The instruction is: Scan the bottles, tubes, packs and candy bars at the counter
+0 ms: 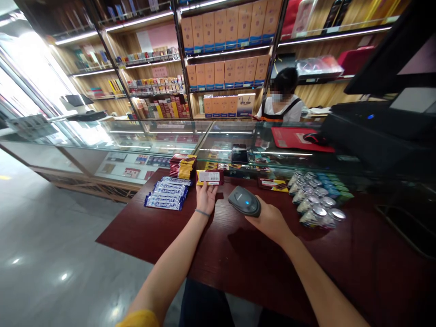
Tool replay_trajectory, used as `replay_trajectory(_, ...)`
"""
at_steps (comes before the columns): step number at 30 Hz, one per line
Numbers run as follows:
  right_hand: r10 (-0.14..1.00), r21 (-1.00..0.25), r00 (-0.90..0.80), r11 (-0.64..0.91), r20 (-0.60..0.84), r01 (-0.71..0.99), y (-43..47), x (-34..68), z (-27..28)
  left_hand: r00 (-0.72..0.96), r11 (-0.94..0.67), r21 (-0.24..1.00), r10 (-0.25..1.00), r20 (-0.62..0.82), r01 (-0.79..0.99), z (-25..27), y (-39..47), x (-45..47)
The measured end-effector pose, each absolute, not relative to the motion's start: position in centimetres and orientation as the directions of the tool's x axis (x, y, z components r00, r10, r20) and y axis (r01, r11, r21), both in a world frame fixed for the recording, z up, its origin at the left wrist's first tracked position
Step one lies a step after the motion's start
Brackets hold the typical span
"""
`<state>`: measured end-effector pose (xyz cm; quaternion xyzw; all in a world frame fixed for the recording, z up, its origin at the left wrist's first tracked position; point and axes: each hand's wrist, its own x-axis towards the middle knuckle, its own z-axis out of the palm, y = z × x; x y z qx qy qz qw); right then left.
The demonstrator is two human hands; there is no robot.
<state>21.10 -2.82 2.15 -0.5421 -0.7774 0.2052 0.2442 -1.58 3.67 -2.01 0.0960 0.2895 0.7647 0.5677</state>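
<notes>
My left hand (205, 196) holds a small red and yellow packet (210, 177) tipped up so its white barcode label faces me, just above the dark red table (163, 231). My right hand (268, 221) grips a grey handheld barcode scanner (244, 200) with a blue light, its head pointing toward the packet and a short gap between them. A stack of similar red and yellow packets (183, 165) stands just left of the held one.
Blue wrapped bars (166, 193) lie at the table's left. One red packet (272, 184) and several foil-topped cups (315, 200) sit at the right. A glass counter (160, 136) holds a phone (239, 153) and red pad (289, 138). A person sits behind. A dark register (381, 131) stands right.
</notes>
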Motion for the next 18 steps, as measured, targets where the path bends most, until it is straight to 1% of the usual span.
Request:
replay_trajectory(2,0.938,-0.556,-0.302,0.346,0.173,0.756,-2.7,21.2,1.9,-0.323,-0.181,0.551,0.931,-0.172,-0.815,-2.2,3.7,-1.6)
replay_trajectory(5,0.937,-0.571,-0.293,0.348,0.190,0.743,-2.6,21.2,1.8,-0.311,-0.197,0.548,0.942,-0.123,-0.813,-2.5,3.7,-1.6)
replay_trajectory(7,0.944,-0.587,-0.271,0.328,0.187,0.740,-2.6,21.3,2.0,-0.317,-0.205,0.558,0.942,-0.111,-0.804,-2.6,3.8,-1.6)
replay_trajectory(10,0.961,-0.596,-0.229,0.274,0.151,0.755,-2.7,21.3,2.5,-0.328,-0.189,0.586,0.934,-0.140,-0.788,-2.6,3.9,-1.6)
replay_trajectory(12,0.970,-0.607,-0.202,0.241,0.133,0.757,-2.8,21.3,3.0,-0.324,-0.184,0.603,0.937,-0.131,-0.776,-2.6,4.0,-1.6)
replay_trajectory(15,0.979,-0.653,-0.164,0.204,0.122,0.730,-2.9,21.2,3.7,-0.314,-0.184,0.650,0.945,-0.089,-0.737,-2.8,4.0,-1.6)
replay_trajectory(18,0.985,-0.714,-0.109,0.173,0.136,0.679,-2.9,21.4,4.0,-0.313,-0.182,0.742,0.949,-0.040,-0.646,-3.2,4.0,-1.5)
